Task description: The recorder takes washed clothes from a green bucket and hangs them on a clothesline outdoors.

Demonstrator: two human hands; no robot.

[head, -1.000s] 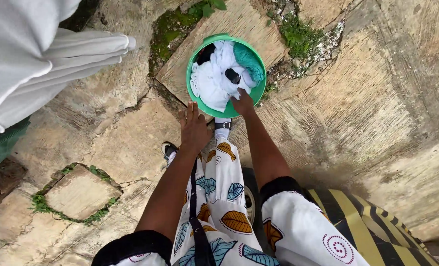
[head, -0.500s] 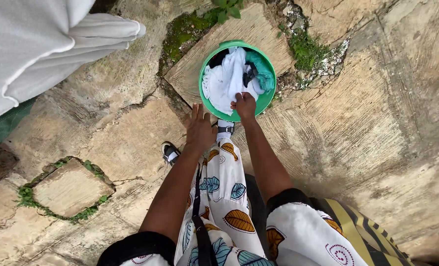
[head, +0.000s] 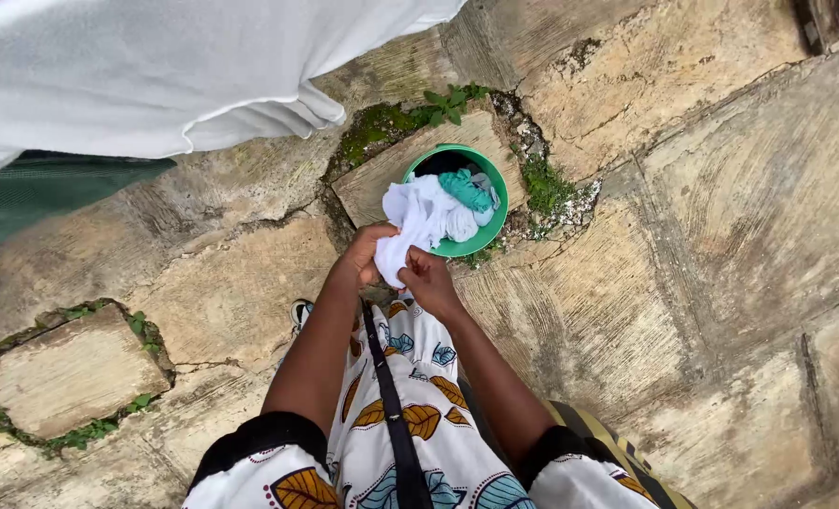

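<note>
Both hands grip one white cloth (head: 417, 226). The left hand (head: 363, 256) is closed on its near left edge; the right hand (head: 421, 275) is closed on the lower corner just beside it. The two hands are almost touching.

The cloth runs from the hands forward and slightly right, up over the near rim of the green bucket (head: 483, 240), with its far end lying inside among the other laundry. Its long axis points away from the person, toward the bucket. The hands sit at the near end, just short of the rim, with neither clearly nearer the bucket.

A teal garment (head: 466, 191) and dark items lie deeper in the bucket. The bucket stands on cracked stone paving (head: 683, 236). A white sheet (head: 155, 75) hangs at upper left, well apart from the hands.
</note>
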